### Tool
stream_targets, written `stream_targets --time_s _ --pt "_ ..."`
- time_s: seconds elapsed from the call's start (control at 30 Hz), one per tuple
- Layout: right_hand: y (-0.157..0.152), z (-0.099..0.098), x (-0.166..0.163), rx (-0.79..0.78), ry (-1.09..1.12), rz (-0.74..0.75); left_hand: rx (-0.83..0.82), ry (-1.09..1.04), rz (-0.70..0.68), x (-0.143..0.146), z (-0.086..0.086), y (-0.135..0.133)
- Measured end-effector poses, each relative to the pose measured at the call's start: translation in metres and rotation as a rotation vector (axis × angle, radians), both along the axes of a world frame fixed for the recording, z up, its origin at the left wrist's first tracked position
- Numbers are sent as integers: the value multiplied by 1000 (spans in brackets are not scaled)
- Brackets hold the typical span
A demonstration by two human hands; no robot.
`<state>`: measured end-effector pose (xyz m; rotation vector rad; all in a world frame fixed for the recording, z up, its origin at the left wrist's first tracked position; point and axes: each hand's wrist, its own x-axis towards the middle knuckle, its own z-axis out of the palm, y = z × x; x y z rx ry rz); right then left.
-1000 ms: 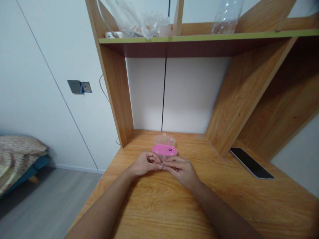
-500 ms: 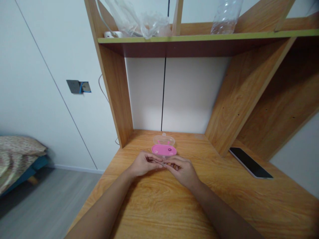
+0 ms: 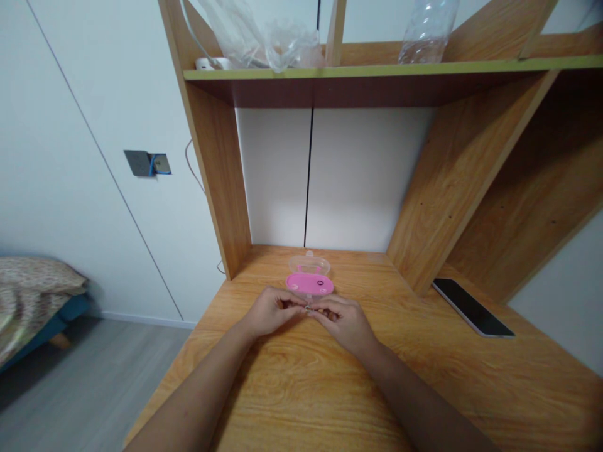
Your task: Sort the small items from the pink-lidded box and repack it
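Note:
A small shiny ring-shaped piece (image 3: pixel 308 308) is pinched between the fingertips of both hands, just above the desk. My left hand (image 3: pixel 273 309) is closed, with thumb and forefinger on its left side. My right hand (image 3: pixel 343 319) grips it from the right in the same way. The fingers partly hide the piece, and its exact kind is too small to make out. Right behind the fingertips lies a pink oval case (image 3: pixel 301 284) with a small dark ring (image 3: pixel 320 282) on it. Its clear lid (image 3: pixel 321 265) stands open toward the wall.
A dark-screened tablet or phone (image 3: pixel 471 307) lies at the right, by an upright wooden panel (image 3: pixel 452 188). Overhead, the shelf (image 3: pixel 367 72) bears a clear plastic bag (image 3: pixel 287 44) and a plastic bottle (image 3: pixel 426 34). A bed corner (image 3: pixel 38 295) shows at far left.
The fingertips shift slightly around the small ring-shaped piece, which now shows a bit differently between them. The case and its lid stay in place.

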<state>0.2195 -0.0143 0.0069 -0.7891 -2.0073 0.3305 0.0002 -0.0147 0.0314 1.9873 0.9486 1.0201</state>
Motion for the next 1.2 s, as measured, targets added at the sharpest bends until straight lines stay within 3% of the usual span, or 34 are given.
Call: stream_targets --time_s 0.93,1.2 --pt "1 -2 1 -38 -32 -49 21 2 6 -2 -8 5" --pt "0 1 1 -45 -17 -68 12 -19 99 -1 -6 5"
